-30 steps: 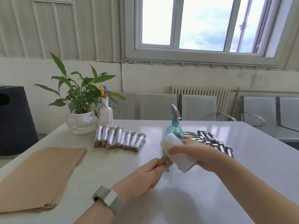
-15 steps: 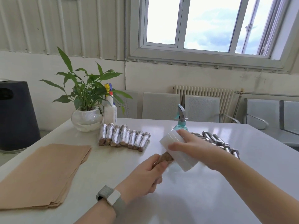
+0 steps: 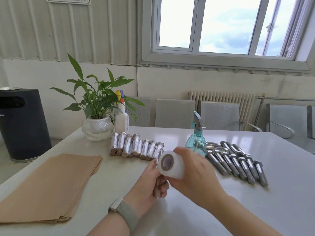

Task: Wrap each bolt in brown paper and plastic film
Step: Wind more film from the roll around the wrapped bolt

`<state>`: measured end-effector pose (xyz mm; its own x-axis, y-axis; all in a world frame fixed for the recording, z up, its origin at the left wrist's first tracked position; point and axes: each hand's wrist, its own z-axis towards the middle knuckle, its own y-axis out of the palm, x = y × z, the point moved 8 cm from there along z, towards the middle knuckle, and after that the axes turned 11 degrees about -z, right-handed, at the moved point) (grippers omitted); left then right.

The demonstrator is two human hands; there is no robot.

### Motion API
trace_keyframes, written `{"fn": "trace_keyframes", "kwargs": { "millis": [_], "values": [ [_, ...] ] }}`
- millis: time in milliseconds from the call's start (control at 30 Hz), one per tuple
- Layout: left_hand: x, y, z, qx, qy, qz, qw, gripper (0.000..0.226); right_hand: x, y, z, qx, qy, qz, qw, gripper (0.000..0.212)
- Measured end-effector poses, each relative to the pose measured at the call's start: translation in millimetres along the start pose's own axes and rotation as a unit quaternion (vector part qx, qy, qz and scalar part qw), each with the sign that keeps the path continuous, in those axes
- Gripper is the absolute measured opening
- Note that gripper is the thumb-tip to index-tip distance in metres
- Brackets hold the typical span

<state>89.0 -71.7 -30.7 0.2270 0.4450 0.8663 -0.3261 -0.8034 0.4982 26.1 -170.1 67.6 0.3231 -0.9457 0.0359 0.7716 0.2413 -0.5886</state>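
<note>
Big white worktop (image 3: 221,210) with loads of bare room near and right. Brown paper stack (image 3: 46,186) sits left, close to that edge, easy to grab. Finished wrapped bolts (image 3: 136,148) are lined up far-middle, bare bolts (image 3: 238,163) on the right. Centre: right hand (image 3: 196,174) curled round the film roll (image 3: 170,166), probably to wind it, while left hand (image 3: 150,183) grips the paper-wrapped bolt (image 3: 157,186) just under it.

— What do the hands hold?
— The right hand (image 3: 196,172) grips a roll of plastic film (image 3: 170,165); the left hand (image 3: 150,183) holds a paper-wrapped bolt (image 3: 157,189) just beneath it.
— And on the table (image 3: 221,210)?
— Wrapped bolts (image 3: 136,147) toward the far edge, bare bolts (image 3: 238,164) rightward, brown paper (image 3: 46,188) by the left edge.
</note>
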Motion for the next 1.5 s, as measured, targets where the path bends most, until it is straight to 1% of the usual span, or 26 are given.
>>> {"fn": "trace_keyframes", "kwargs": {
  "millis": [33,100,133,200,267,300,333,367,433,500,600,633,700,800,867,933,1000,1100,1167,1233,1300,1500],
  "values": [
    [-1.9,0.2,-0.8,0.007,-0.021,-0.007,1.0,0.015,-2.4,1.9,-2.6,0.009,-0.017,-0.008,1.0,0.062],
    [-3.8,-1.0,-1.5,0.013,-0.046,-0.037,0.998,0.019,-4.5,9.8,-8.7,-0.009,-0.031,0.001,0.999,0.059],
    [-2.0,-1.0,-1.6,0.01,-0.044,-0.069,0.997,0.021,-5.5,14.2,-12.6,-0.019,-0.034,0.014,0.999,0.058],
    [1.9,-2.7,-0.8,0.006,-0.039,-0.132,0.99,0.038,-8.1,20.7,-19.0,-0.026,-0.042,0.04,0.998,0.051],
    [0.7,-4.3,1.2,0.002,-0.053,-0.161,0.986,0.068,-12.2,24.2,-22.7,-0.03,-0.054,0.045,0.997,0.044],
    [-0.7,-3.2,0.3,0.001,-0.067,-0.167,0.984,0.079,-15.4,25.4,-24.3,-0.027,-0.066,0.033,0.997,0.043],
    [-2.6,-1.7,-0.6,0.001,-0.086,-0.169,0.982,0.081,-19.7,26.3,-25.5,-0.023,-0.083,0.012,0.996,0.041],
    [-5.4,1.3,-1.7,-0.001,-0.108,-0.176,0.978,0.078,-24.6,27.2,-27.1,-0.02,-0.102,-0.013,0.995,0.04],
    [-8.2,4.2,-3.1,0.003,-0.131,-0.188,0.973,0.064,-34.5,30.8,-31.2,-0.02,-0.132,-0.042,0.99,0.038],
    [-10.5,2.8,-2.8,0.028,-0.144,-0.201,0.968,0.059,-40.2,34.5,-36.0,-0.017,-0.147,-0.054,0.987,0.039],
    [-13.9,-2.7,-2.3,0.069,-0.155,-0.226,0.959,0.07,-43.5,36.7,-40.2,-0.022,-0.153,-0.069,0.986,0.053],
    [-16.1,-3.9,-2.7,0.073,-0.162,-0.228,0.957,0.076,-44.0,36.4,-41.1,-0.024,-0.154,-0.072,0.985,0.055],
    [-19.1,-6.9,-3.8,0.076,-0.169,-0.225,0.957,0.079,-44.6,34.2,-42.2,-0.021,-0.156,-0.073,0.985,0.053],
    [-17.2,-11.8,0.8,0.092,-0.138,-0.241,0.956,0.077,-43.8,32.5,-42.1,-0.012,-0.149,-0.072,0.986,0.048],
    [-11.0,-10.6,4.4,0.096,-0.095,-0.274,0.952,0.07,-43.7,31.3,-41.6,0.0,-0.143,-0.067,0.987,0.046],
    [-5.4,-9.3,6.6,0.087,-0.071,-0.283,0.953,0.067,-42.7,28.3,-40.9,0.018,-0.139,-0.053,0.989,0.043],
    [-2.5,-7.8,6.3,0.057,-0.082,-0.279,0.955,0.071,-39.4,24.0,-39.8,0.039,-0.134,-0.037,0.99,0.045],
    [4.2,-3.9,4.2,-0.001,-0.092,-0.298,0.95,0.078,-31.6,19.7,-37.5,0.059,-0.117,-0.01,0.991,0.052],
    [9.4,-1.0,2.9,-0.03,-0.077,-0.314,0.946,0.075,-28.8,18.3,-36.9,0.067,-0.106,0.007,0.992,0.051],
    [13.4,0.4,2.2,-0.051,-0.06,-0.325,0.942,0.07,-29.0,17.4,-36.7,0.073,-0.101,0.016,0.992,0.047],
    [15.0,-0.3,1.9,-0.054,-0.056,-0.33,0.941,0.067,-29.4,16.1,-35.9,0.08,-0.097,0.023,0.992,0.042],
    [15.1,-1.5,0.7,-0.05,-0.047,-0.357,0.932,0.063,-30.4,13.0,-35.4,0.086,-0.096,0.034,0.991,0.038]
  ]
}}
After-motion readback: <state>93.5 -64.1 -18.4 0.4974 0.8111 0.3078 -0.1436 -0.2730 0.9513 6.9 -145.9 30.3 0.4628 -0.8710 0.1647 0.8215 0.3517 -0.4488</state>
